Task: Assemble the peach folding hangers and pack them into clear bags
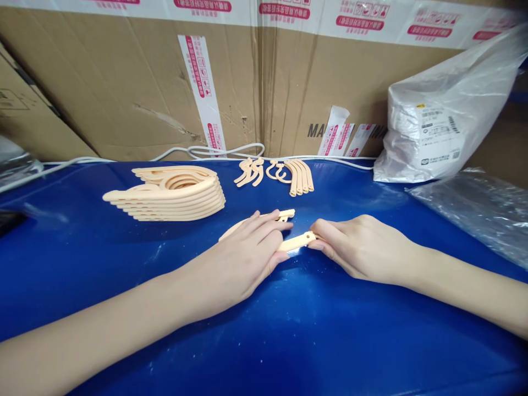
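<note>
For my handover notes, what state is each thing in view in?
Cream piece: held, partly covered
Left hand: closed around it
Right hand: pinched at its end, contact partly hidden
Cream stack: nested, slightly stepped
Curved strips: side by side
Hooks: loosely grouped
White bag: bulging, contents hidden
Clear plastic sheet: crumpled
Cable: loosely looped
Cardboard boxes: taped, tops out of view

Cream piece (296, 242) | holed end showing | slanted | partly inside left hand (247, 256)

worn at six o'clock, the head camera looks forward and down, near the left hand (243, 253) and right hand (365, 242), facing cardboard boxes (140, 71) at twelve.
</note>
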The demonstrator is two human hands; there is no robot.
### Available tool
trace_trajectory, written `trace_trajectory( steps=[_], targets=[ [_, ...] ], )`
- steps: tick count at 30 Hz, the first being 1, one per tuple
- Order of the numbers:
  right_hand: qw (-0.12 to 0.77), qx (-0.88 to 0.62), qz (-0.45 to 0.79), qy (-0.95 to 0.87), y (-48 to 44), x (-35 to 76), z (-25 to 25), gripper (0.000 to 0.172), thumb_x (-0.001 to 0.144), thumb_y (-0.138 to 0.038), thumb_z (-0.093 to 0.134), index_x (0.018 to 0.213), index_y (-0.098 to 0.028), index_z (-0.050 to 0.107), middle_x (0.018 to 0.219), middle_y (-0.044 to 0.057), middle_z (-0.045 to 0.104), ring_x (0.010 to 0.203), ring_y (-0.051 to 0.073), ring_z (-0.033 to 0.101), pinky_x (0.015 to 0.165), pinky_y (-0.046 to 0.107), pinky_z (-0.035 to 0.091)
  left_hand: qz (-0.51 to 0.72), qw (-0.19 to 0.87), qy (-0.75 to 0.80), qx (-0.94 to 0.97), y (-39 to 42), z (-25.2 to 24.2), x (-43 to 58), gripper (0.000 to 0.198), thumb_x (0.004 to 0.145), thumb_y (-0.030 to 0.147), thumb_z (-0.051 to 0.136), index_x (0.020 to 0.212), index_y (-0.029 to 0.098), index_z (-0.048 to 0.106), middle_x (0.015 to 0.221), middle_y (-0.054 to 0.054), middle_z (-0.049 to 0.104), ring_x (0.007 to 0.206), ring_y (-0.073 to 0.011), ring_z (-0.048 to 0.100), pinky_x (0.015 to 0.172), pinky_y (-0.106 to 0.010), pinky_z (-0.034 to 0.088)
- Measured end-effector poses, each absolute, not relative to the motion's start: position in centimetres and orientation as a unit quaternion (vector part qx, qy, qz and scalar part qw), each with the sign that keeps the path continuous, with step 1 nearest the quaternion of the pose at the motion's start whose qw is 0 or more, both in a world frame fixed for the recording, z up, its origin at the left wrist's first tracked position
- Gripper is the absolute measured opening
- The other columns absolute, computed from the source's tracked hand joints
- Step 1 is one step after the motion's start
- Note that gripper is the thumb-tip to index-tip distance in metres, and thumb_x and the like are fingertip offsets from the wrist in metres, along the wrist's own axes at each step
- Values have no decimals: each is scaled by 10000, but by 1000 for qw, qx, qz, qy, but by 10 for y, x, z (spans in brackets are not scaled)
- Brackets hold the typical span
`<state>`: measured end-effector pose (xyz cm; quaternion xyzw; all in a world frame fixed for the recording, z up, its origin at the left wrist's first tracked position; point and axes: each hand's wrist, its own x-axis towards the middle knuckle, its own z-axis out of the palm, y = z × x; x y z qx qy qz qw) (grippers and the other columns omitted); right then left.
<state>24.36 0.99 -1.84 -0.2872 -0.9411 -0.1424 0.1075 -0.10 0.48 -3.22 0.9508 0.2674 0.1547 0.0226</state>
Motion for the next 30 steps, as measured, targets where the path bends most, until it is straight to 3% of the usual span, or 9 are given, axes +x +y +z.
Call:
trace_trajectory(
  steps=[15,24,30],
  targets=[
    [106,-234,-277,-926,12,244,-16,417,1055,-272,245,751,-174,514,573,-1,537,430,123,478,451,292,261,161,13,252,954,5,-32,0,395,1040,217,289,1249,18,559,1330,-190,594,1368,-318,431,1132,-550,378],
    [98,-272,-185,-939,11,244,-22,377,1050,-308,245,808,-174,502,575,-7,550,390,113,419,425,285,213,151,14,259,954,5,-34,-1,400,1047,238,279,1281,43,540,1378,-171,564,1394,-297,398,1153,-532,356],
    [98,-253,-211,-939,11,243,-20,405,1052,-290,226,785,-173,507,565,-3,541,396,121,450,421,286,240,156,19,256,954,6,-36,-2,403,1052,254,264,1260,60,549,1380,-163,565,1395,-298,397,1155,-534,352]
  ],
)
